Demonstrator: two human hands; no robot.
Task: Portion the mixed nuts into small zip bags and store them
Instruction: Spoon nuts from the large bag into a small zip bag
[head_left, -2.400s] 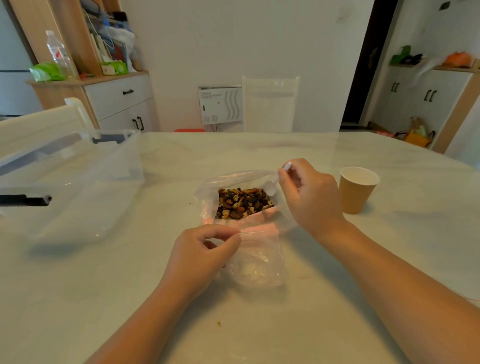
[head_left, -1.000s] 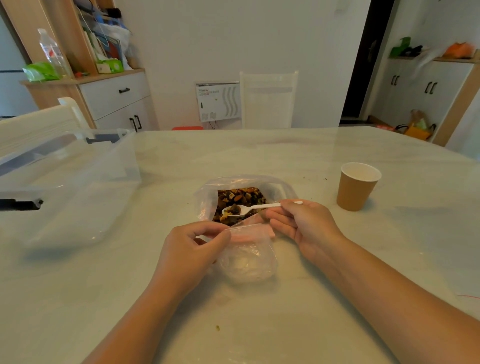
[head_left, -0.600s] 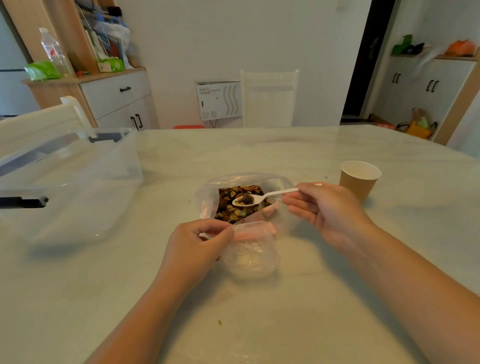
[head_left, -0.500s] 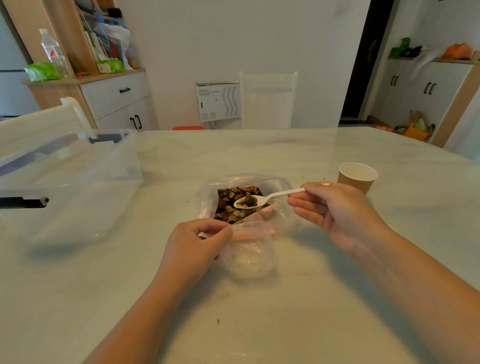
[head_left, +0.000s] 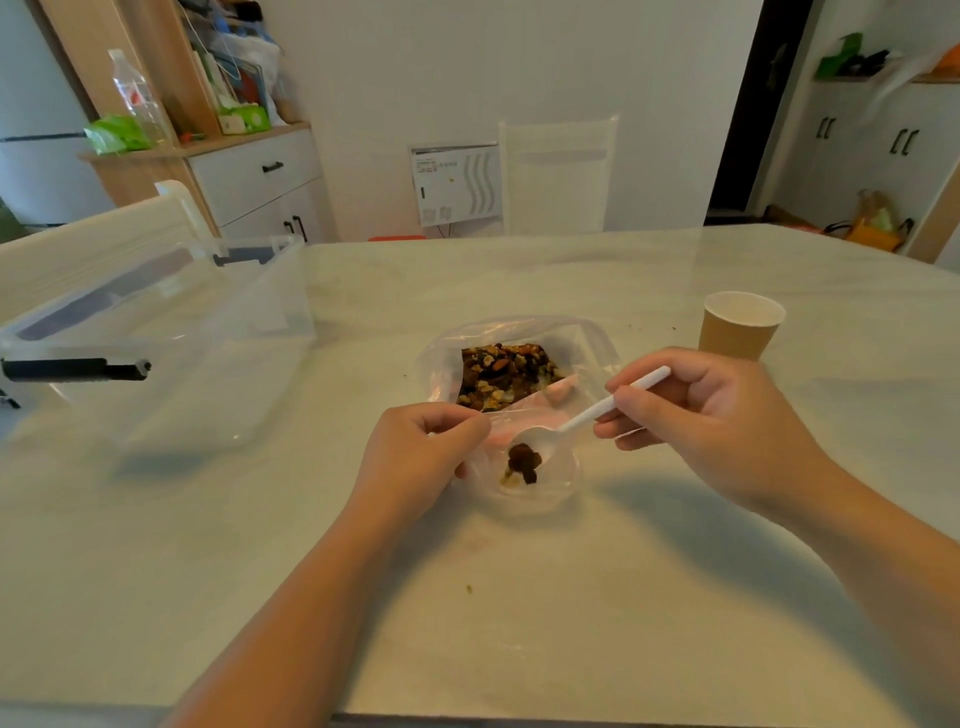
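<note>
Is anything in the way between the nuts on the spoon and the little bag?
Nothing visible is. The left hand holds the small zip bag open, and the white spoon in the right hand is tipped right at its mouth, nuts dropping in.

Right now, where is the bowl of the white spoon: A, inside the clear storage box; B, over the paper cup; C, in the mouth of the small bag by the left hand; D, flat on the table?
C: the white spoon, held by the right hand, tips nuts into the small bag, whose mouth the left hand pinches.
</note>
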